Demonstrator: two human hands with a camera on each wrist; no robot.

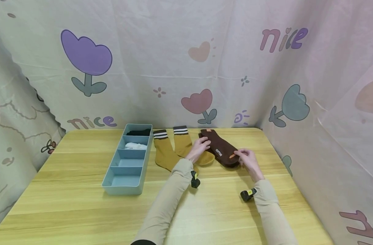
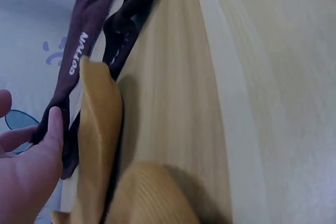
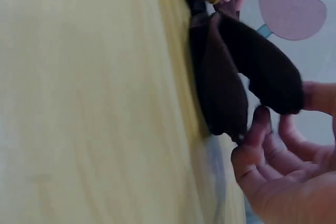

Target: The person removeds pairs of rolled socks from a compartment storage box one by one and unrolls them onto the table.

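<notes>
Left hand [image 1: 200,149] and right hand [image 1: 250,160] are clamped on opposite ends of a brown sock [image 1: 220,145]. Mustard socks [image 1: 166,152] are spread alongside.

The left arm [image 1: 166,202] and right arm [image 1: 272,212] reach forward, left grip [image 1: 198,149] and right grip [image 1: 250,161] both pinching.

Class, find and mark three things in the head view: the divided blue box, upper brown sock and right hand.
Divided blue box [image 1: 122,190], head view: its near end wall.
Upper brown sock [image 1: 221,144], head view: middle of its top surface.
Right hand [image 1: 249,161], head view: back of the hand.
</notes>
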